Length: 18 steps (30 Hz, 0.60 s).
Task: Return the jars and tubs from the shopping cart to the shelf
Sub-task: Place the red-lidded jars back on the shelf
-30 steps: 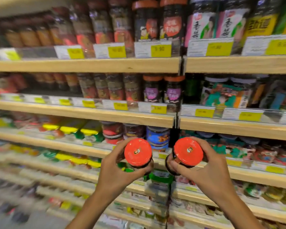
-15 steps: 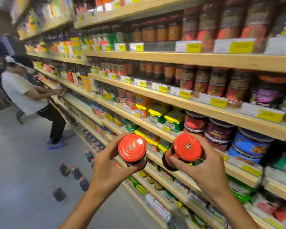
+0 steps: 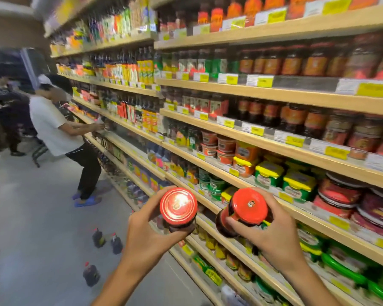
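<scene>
- Left hand (image 3: 150, 237) grasps a dark glass jar with a glossy red lid (image 3: 178, 206); fingers curl round its body
- Right hand (image 3: 272, 237) grasps a second dark jar with an orange-red lid (image 3: 249, 206), tilted leftward
- Both jars are held side by side, apart, before the pale wooden shelf (image 3: 274, 149) of jars and tubs; labels there look blurred
- Three small dark bottles (image 3: 106, 239) stand on the grey floor; a person in a white shirt (image 3: 53, 127) reaches toward the shelf
</scene>
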Each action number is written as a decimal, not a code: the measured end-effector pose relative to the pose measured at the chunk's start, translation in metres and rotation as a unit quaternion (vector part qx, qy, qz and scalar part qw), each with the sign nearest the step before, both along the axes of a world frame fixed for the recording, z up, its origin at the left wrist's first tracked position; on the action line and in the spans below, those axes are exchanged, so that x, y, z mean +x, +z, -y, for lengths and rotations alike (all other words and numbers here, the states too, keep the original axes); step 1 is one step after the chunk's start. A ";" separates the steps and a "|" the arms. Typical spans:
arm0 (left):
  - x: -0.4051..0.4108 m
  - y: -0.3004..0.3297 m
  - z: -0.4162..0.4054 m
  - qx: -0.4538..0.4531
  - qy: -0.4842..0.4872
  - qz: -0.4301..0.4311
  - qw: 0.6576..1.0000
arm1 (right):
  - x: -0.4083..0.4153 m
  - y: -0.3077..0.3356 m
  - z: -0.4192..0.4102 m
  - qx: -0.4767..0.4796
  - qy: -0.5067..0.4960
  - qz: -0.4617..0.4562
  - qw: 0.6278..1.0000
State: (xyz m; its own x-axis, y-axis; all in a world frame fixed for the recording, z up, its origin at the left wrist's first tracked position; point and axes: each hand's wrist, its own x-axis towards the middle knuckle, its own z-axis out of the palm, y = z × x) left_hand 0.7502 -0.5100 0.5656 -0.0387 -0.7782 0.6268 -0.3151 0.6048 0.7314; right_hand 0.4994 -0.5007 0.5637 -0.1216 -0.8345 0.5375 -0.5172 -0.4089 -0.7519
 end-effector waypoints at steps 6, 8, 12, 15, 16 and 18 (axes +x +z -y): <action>0.012 0.001 0.053 0.016 -0.032 -0.029 0.999 | 0.016 0.002 0.036 0.003 -0.018 0.003 1.000; 0.008 0.000 0.075 0.017 -0.041 -0.027 0.999 | 0.014 0.001 0.054 0.004 -0.025 0.002 1.000; -0.002 0.001 0.124 0.019 -0.062 -0.003 0.998 | 0.009 0.000 0.097 -0.007 -0.039 0.006 0.999; -0.012 0.007 0.157 0.007 -0.061 0.009 0.998 | 0.001 0.002 0.132 -0.018 -0.039 0.007 0.999; -0.015 0.010 0.169 0.006 -0.062 0.009 0.998 | -0.001 0.004 0.143 -0.020 -0.039 0.008 0.999; -0.019 0.016 0.194 0.010 -0.073 0.014 0.997 | -0.006 0.008 0.165 -0.021 -0.042 0.014 0.999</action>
State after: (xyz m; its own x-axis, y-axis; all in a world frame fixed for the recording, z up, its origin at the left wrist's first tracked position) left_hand 0.7311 -0.7037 0.5819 -0.1702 -0.7751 0.6085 -0.2442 0.6314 0.7360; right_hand 0.4936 -0.6657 0.5713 -0.2049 -0.7973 0.5678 -0.5299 -0.3974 -0.7492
